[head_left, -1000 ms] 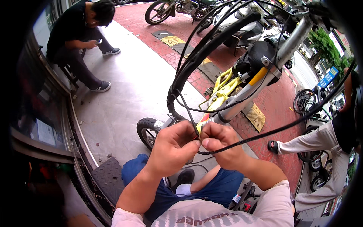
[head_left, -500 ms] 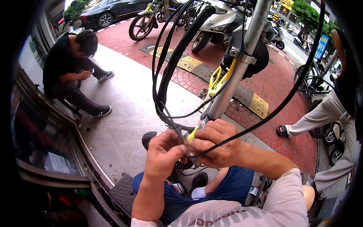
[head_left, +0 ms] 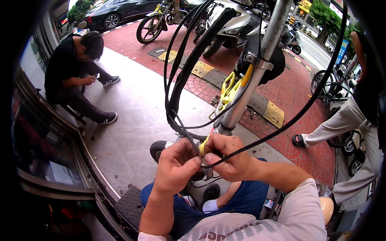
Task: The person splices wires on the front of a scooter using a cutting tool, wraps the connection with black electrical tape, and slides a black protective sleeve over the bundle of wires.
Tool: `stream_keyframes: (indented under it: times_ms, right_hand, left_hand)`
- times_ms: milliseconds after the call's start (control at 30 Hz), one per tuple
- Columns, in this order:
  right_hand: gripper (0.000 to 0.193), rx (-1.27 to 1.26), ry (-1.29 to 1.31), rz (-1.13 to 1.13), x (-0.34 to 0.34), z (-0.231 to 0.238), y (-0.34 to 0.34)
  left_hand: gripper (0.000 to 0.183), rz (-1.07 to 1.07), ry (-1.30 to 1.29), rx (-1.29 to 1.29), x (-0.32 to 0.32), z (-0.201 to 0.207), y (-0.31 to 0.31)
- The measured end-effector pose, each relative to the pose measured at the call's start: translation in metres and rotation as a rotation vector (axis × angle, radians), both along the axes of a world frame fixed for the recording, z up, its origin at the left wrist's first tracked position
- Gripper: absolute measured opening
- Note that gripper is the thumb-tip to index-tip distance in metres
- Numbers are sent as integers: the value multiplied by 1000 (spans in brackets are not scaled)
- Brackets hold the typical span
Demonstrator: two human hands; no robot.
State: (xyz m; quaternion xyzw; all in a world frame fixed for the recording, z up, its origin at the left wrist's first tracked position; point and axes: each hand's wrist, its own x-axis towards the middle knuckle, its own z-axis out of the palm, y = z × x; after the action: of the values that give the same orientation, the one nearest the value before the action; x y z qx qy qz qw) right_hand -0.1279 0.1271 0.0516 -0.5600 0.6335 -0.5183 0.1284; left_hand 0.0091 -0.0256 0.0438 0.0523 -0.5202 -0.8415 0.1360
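Close together in front of a silver metal tube (head_left: 241, 104), both my hands work at one spot on thin dark cables. My left hand (head_left: 177, 166) is closed in a pinch on a dark cable (head_left: 186, 131). Right beside it, my right hand (head_left: 227, 158) pinches a narrow yellow strip (head_left: 202, 148), possibly tape, at the cable's end. A thick black cable (head_left: 277, 130) arcs across my right fingers and up to the top right. The exact joint between the fingertips is mostly hidden.
A black-sleeved cable bundle (head_left: 189, 60) hangs left of the tube. A clamp (head_left: 261, 63) and a black bag (head_left: 275, 60) are on the tube. A seated person (head_left: 72, 76) holds a phone at left; another person (head_left: 358, 108) stands at right. Parked motorbikes (head_left: 155, 26) stand beyond.
My right hand has lowered slightly and its fingers have shifted around the yellow strip, with the thumb now more visible. My left hand stays nearly in place.
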Motion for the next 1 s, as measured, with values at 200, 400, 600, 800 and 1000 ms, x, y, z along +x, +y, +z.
stream_keyframes:
  times_ms: [200,400,600,800,1000]
  right_hand:
    - [18,272,-1422,176,8,-3,-1]
    - [19,27,-165,-41,6,6,7]
    - [38,-353,823,-121,-10,4,0]
    - [23,-261,622,-13,-11,7,-4]
    - [9,278,-1261,103,13,-6,-2]
  left_hand:
    - [6,43,-3,-243,1,-10,-3]
    - [9,12,-4,-81,3,0,-3]
    - [10,-3,15,-50,1,-4,-3]
    - [10,-27,1,35,0,-1,-2]
    - [10,88,42,-178,-2,-11,3]
